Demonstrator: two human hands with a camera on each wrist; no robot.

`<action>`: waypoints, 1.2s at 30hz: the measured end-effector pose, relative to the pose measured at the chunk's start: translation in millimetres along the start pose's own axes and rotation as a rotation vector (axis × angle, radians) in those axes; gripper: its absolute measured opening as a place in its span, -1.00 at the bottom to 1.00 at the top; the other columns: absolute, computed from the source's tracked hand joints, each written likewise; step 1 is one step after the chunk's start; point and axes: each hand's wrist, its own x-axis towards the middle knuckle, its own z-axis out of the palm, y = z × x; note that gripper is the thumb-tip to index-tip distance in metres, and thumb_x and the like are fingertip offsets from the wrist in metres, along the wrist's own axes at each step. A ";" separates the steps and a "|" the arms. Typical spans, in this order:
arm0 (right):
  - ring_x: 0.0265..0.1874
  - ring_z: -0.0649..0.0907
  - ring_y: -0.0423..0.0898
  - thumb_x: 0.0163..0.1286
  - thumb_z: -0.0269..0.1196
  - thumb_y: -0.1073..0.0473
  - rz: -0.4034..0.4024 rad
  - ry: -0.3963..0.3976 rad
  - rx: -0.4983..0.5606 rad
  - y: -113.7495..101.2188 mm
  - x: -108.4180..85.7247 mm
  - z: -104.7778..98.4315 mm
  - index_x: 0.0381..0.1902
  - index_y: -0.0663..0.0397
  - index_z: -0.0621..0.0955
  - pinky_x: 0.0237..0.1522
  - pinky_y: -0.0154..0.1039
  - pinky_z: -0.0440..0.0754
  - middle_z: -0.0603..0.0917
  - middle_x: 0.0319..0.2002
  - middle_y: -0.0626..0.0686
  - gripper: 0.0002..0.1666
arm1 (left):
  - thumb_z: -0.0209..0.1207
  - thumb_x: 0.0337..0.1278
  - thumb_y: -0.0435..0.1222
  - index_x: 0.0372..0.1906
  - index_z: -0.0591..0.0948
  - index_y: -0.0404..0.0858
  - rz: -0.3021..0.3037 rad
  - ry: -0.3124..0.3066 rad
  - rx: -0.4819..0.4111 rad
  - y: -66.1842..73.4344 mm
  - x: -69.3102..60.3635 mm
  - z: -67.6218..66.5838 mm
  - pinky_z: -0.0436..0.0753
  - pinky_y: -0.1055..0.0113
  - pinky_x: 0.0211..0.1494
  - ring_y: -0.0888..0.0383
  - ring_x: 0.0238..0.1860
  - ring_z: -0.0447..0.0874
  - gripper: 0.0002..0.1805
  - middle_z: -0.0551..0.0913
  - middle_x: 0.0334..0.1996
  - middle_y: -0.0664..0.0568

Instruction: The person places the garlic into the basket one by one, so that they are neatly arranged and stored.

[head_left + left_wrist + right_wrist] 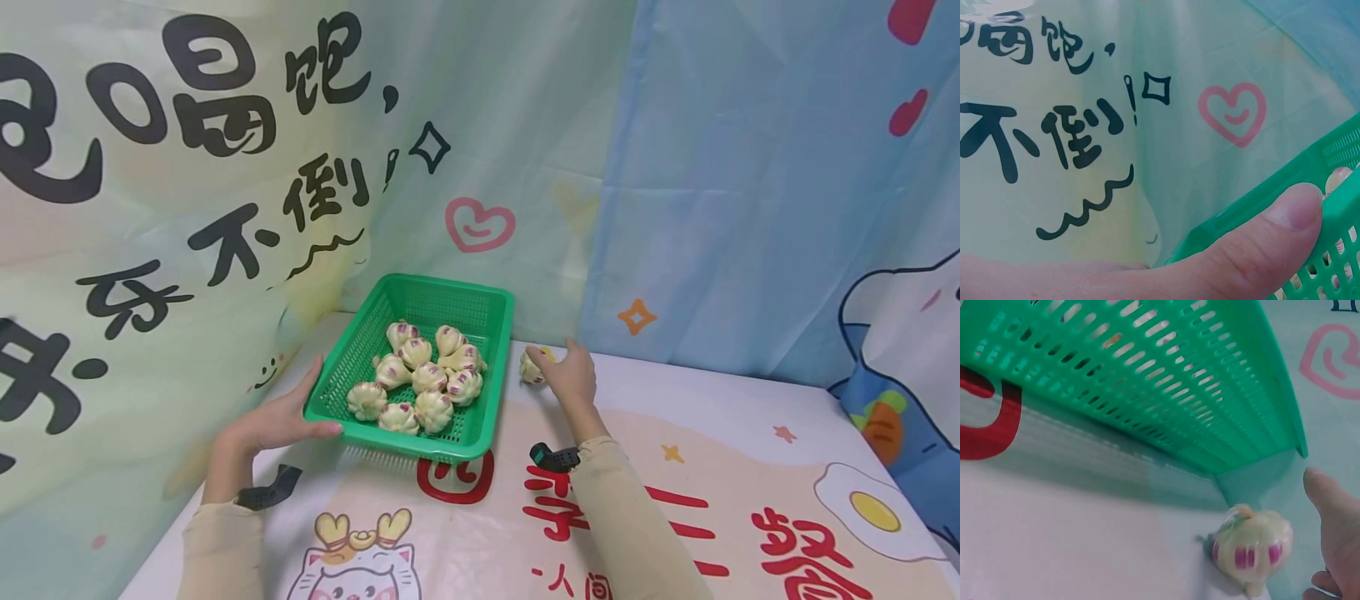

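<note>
A green plastic basket [415, 445] with slotted sides holds several garlic bulbs [430, 377], whitish with purple patches. My left hand [279, 421] grips its near left corner; the thumb [1254, 247] lies over the rim, while the other fingers are mostly hidden. To the right of the basket, a single garlic bulb [1252, 549] sits on the table by the back curtain. My right hand [573, 379] reaches beside that bulb, thumb spread from the fingers. In the right wrist view a gap shows between the thumb [1329, 494] and the bulb.
A printed cloth [637, 433] with red characters and a fried egg covers the table. Behind it hangs a blue-green curtain [712, 208], and on the left a pale curtain [150, 350] with black characters. Both wrists wear dark bands.
</note>
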 end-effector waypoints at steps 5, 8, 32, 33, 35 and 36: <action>0.36 0.24 0.25 0.13 0.22 -0.40 0.024 -0.011 0.016 7.0 0.5 4.7 0.44 0.17 0.19 0.33 0.14 0.24 0.25 0.39 0.28 0.13 | 0.32 0.00 -0.03 0.49 -0.44 -0.18 0.003 -0.001 -0.009 0.1 -0.1 0.3 0.06 -0.29 0.36 -0.36 0.45 -0.20 0.29 -0.39 0.49 -0.32; 0.35 0.26 0.25 0.14 0.22 -0.39 0.031 -0.011 0.021 10.4 0.5 7.7 0.44 0.19 0.19 0.31 0.13 0.26 0.28 0.37 0.30 0.12 | 0.33 0.00 -0.03 0.49 -0.44 -0.18 0.002 -0.002 -0.006 0.0 -0.2 0.1 0.06 -0.29 0.35 -0.37 0.45 -0.20 0.29 -0.38 0.49 -0.32; 0.20 0.47 0.23 0.11 0.22 -0.43 0.022 0.006 -0.077 23.8 -2.7 21.7 0.32 0.30 0.36 0.17 0.17 0.36 0.48 0.24 0.30 0.09 | 0.30 0.01 0.03 0.48 -0.45 -0.17 -0.015 0.002 0.002 -2.8 0.7 1.0 0.05 -0.29 0.36 -0.36 0.46 -0.22 0.28 -0.40 0.49 -0.30; 0.19 0.48 0.23 0.10 0.22 -0.43 0.027 0.010 -0.078 23.5 -3.2 22.1 0.31 0.29 0.37 0.17 0.17 0.35 0.49 0.23 0.29 0.08 | 0.30 0.01 0.03 0.48 -0.45 -0.17 -0.013 0.002 0.000 -3.3 1.2 1.2 0.04 -0.29 0.36 -0.36 0.46 -0.22 0.28 -0.40 0.49 -0.30; 0.17 0.50 0.22 0.09 0.23 -0.42 0.033 0.022 -0.081 22.9 -4.1 22.9 0.30 0.28 0.39 0.16 0.18 0.33 0.51 0.21 0.29 0.06 | 0.30 0.01 0.02 0.48 -0.45 -0.16 -0.008 0.000 -0.002 -4.8 2.4 1.5 0.04 -0.28 0.37 -0.35 0.46 -0.22 0.28 -0.40 0.49 -0.30; 0.16 0.51 0.22 0.09 0.23 -0.41 0.035 0.027 -0.082 23.0 -4.3 23.2 0.29 0.27 0.41 0.15 0.18 0.32 0.52 0.20 0.28 0.05 | 0.30 0.02 0.01 0.48 -0.45 -0.16 -0.005 -0.002 -0.004 -5.6 3.0 1.4 0.04 -0.28 0.37 -0.35 0.46 -0.22 0.28 -0.40 0.49 -0.30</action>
